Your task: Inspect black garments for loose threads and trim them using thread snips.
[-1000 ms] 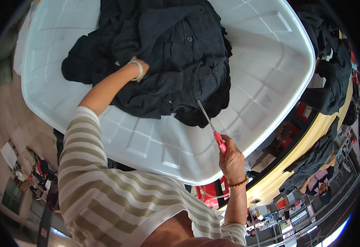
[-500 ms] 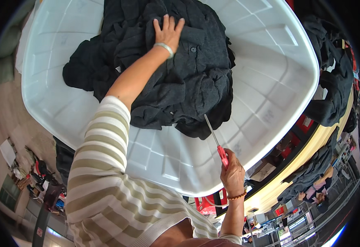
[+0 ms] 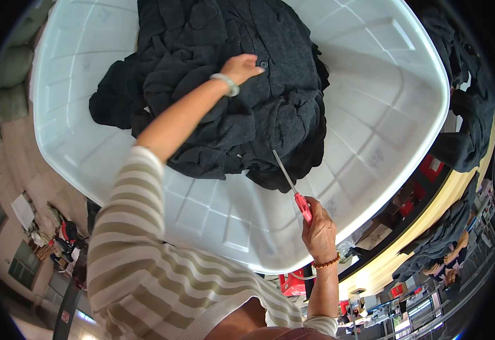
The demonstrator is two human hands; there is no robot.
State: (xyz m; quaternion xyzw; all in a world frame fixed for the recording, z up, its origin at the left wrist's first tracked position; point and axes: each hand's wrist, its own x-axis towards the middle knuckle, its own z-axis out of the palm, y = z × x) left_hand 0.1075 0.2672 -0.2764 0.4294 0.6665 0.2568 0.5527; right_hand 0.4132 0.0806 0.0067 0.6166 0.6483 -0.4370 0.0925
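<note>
A heap of black cloth garments lies in a large white plastic tub. The uppermost garment has a dark round button on its front. My left hand is over this garment, thumb and forefinger apart beside the button; its other fingers are mostly hidden, and no cloth shows gripped. In my right hand, near the tub's near right side, is a slim tool with a red handle and long thin metal end. Its tip points up and left, over the lower edge of the heap; whether it touches cannot be told.
To the right, more black garments hang over a light wooden tabletop. Red containers stand beneath it. Another person is at the far right. Grey-green bundles are stacked at the left.
My left hand has gone from lying flat with spread fingers to a turned, curled pose lower down, beside the button. My right hand and the red-handled tool have shifted slightly up.
</note>
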